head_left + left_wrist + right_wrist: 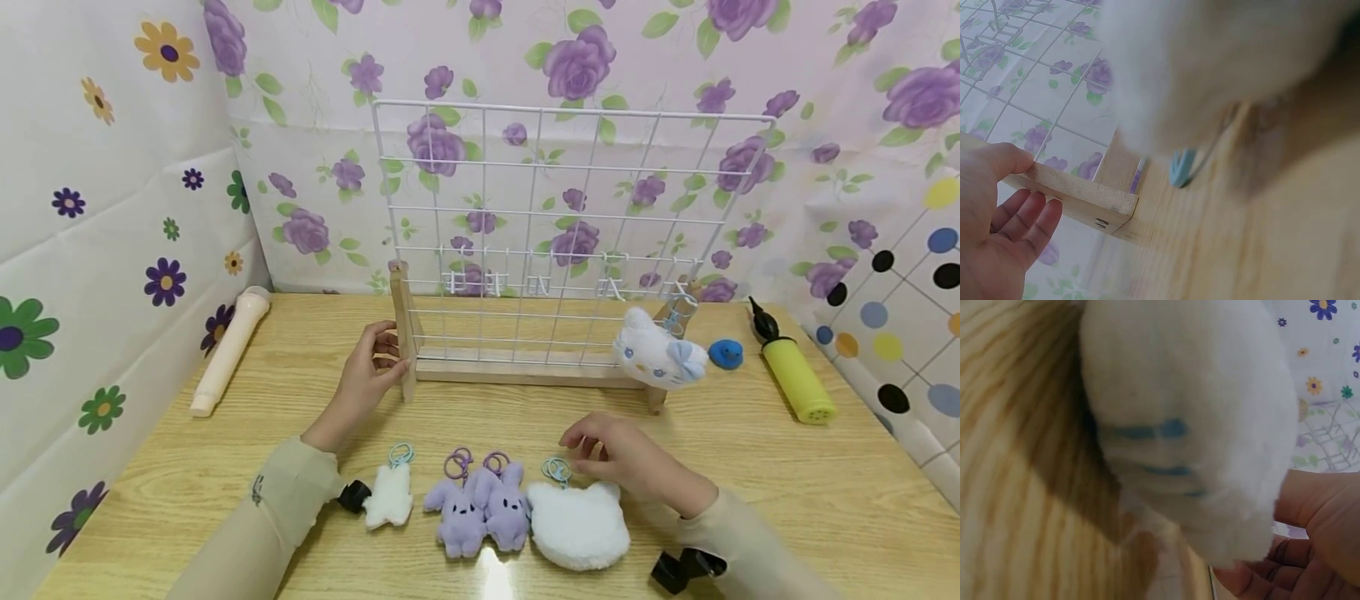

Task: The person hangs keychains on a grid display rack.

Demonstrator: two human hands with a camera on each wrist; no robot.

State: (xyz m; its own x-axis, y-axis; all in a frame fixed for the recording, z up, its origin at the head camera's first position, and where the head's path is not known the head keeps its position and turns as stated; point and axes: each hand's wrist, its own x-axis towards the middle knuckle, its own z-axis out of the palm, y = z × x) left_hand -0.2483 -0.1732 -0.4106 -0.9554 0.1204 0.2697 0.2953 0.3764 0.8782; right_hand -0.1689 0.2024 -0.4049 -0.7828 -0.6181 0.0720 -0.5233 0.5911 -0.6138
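Note:
A white wire grid rack [532,250] stands on a wooden base. My left hand [367,371] holds the rack's left wooden upright [405,333]; in the left wrist view, the thumb lies on one side of the wood [1085,187] and the fingers on the other. Just right of the white cat-head plush keychain [581,525] is my right hand [618,454], fingers loosely bent near its pale blue ring [557,469]. The white plush [1191,425] hides part of those fingers in the right wrist view. A cat plush with a blue bow [660,354] hangs at the rack's right end.
Two purple plush keychains [483,512] and a small white one [390,496] lie in front. Several white hooks [537,283] hang on the grid. A pale tube [231,354] lies left; a blue object [726,354] and a yellow pump [798,379] lie right.

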